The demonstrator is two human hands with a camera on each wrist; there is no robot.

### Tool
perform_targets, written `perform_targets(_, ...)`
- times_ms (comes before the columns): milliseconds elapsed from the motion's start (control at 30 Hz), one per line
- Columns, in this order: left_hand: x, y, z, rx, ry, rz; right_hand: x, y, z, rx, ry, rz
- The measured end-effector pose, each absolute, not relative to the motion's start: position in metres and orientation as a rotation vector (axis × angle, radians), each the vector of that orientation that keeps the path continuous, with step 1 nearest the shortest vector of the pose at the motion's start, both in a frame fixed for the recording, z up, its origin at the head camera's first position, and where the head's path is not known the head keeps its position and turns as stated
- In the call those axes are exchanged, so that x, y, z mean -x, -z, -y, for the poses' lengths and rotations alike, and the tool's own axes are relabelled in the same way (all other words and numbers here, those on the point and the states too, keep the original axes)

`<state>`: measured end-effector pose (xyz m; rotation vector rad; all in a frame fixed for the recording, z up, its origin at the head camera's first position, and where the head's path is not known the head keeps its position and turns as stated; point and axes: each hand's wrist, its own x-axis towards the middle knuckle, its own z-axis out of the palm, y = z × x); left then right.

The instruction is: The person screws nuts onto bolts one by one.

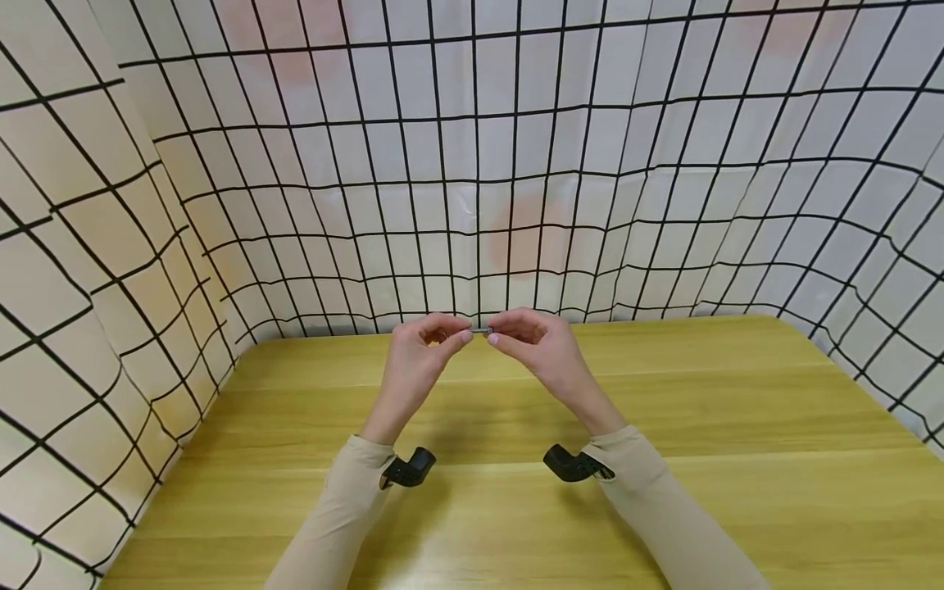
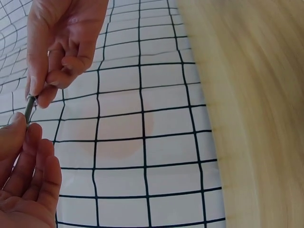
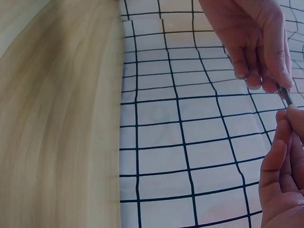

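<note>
A small metal bolt (image 1: 480, 330) is held level between the two hands, above the far edge of the table. Its shank looks threaded in the right wrist view, where the bolt (image 3: 286, 96) shows only in the short gap between the fingertips. My left hand (image 1: 419, 352) pinches one end between thumb and index finger. At the other end, my right hand (image 1: 544, 351) grips it with thumb and fingertips, beside a slightly wider part in the head view. Both ends are mostly hidden by fingers. The remaining fingers of the left hand (image 2: 31, 190) are loosely bent.
Below the hands lies a wood-grain table (image 1: 487, 524). A white curtain with a black grid (image 1: 457, 197) rises behind the table and along both sides. Each wrist carries a black camera mount, the left mount (image 1: 410, 467) and the right mount (image 1: 572, 464).
</note>
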<state>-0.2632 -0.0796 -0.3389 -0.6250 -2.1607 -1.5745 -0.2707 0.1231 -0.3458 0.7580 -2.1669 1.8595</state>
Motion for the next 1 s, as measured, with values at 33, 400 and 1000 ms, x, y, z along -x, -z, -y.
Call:
perform_targets(33, 0.263, 0.339, 0.08, 0.623, 1.577, 2.169, 0.271, 0.346, -0.123, -0.759, -1.857, 2.168)
perform_targets(400, 0.263, 0.339, 0.08, 0.615, 1.613, 2.174, 0.272, 0.345, -0.126, -0.747, -1.846, 2.199)
perform_targets(1000, 0.265, 0.343, 0.078, 0.691, 1.568, 2.144, 0.255, 0.326, -0.116, -0.687, -1.823, 2.301)
